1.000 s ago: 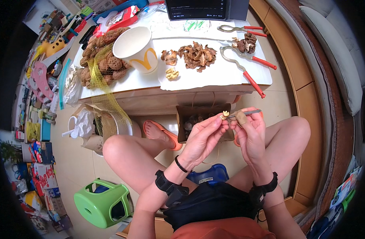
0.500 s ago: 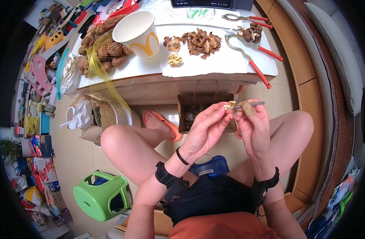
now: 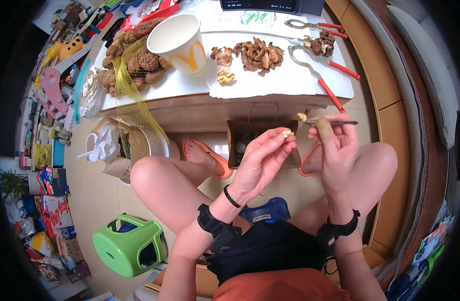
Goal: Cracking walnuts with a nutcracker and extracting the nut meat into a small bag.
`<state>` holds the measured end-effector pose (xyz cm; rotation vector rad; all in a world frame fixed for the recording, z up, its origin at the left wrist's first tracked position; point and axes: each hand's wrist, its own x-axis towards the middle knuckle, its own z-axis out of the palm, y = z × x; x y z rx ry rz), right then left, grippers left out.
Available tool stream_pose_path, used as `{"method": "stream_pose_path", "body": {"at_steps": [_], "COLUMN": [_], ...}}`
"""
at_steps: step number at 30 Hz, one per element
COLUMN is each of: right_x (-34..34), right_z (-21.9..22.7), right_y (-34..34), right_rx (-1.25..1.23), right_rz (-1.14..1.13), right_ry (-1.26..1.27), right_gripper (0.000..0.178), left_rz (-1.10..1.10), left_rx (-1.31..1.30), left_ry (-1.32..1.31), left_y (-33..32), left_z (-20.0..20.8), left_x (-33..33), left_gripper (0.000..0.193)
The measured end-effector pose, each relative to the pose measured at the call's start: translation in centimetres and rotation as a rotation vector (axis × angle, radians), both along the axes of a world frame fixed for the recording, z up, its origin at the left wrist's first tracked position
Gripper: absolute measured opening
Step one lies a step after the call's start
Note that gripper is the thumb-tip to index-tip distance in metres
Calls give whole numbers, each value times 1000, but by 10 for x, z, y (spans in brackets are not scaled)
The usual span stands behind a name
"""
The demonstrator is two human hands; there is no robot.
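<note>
My left hand point(image 3: 264, 156) pinches a small pale walnut piece point(image 3: 288, 134) between thumb and fingers, above an open cardboard box. To its right, my right hand point(image 3: 336, 146) is closed round a slim grey metal tool point(image 3: 348, 122); whether it is tweezers or a pick I cannot tell. A bit of walnut kernel point(image 3: 302, 117) is at the tool's left end. One right finger wears a tan covering point(image 3: 324, 128). The two hands are apart. On the table's white paper sit a walnut kernel point(image 3: 225, 76), a shell piece point(image 3: 221, 56) and a pile of brown shell bits point(image 3: 260, 55).
A paper cup point(image 3: 178, 42) stands by a net bag of walnuts point(image 3: 137, 62). Two red-handled crackers point(image 3: 330, 95) point(image 3: 335, 29) lie at the table's right beside shell pieces point(image 3: 322, 44). Below are the cardboard box point(image 3: 235, 160), a bin point(image 3: 159, 148) and a green stool point(image 3: 122, 248).
My right hand has moved right and slightly up, away from the left, carrying the metal tool with a kernel bit at its end. My left hand stays nearly in place with its walnut piece.
</note>
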<state>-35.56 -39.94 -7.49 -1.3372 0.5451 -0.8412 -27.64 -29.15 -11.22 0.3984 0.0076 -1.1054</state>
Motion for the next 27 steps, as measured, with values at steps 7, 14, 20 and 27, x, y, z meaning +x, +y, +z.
{"method": "stream_pose_path", "body": {"at_steps": [7, 14, 20, 27], "right_x": [59, 49, 33, -1], "right_z": [8, 10, 9, -3], "right_y": [-35, -40, -39, -23], "right_rx": [-426, -480, -341, -2], "right_rz": [-7, -64, 35, 284], "right_ry": [148, 163, 165, 146], "right_gripper": [9, 12, 12, 16], "left_rz": [59, 52, 16, 5], "left_rx": [74, 143, 155, 167], "left_ry": [51, -27, -30, -111], "left_y": [2, 0, 0, 2], "left_z": [-5, -7, -7, -8], "left_x": [6, 7, 7, 4], "left_gripper": [19, 27, 26, 26]}}
